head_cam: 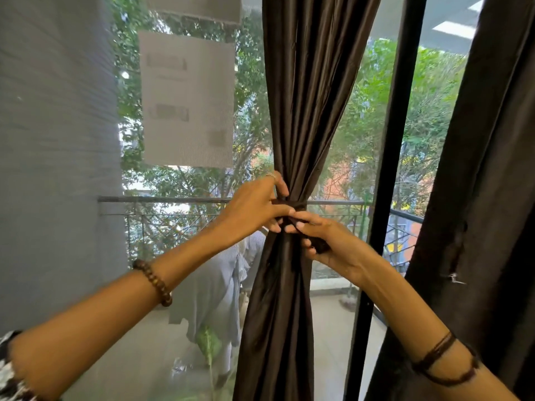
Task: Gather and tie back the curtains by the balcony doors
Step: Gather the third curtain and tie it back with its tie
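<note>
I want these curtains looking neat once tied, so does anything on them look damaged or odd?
Yes. The right-hand curtain has a small tear near its inner edge, with pale thread showing. The gathered curtain both hands are tying looks intact.

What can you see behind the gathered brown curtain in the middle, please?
Behind the gathered curtain is glass, with a balcony railing, trees and hanging pale laundry beyond. The curtain covers whatever lies directly behind it. Both the left hand and right hand work the tie-back.
</note>
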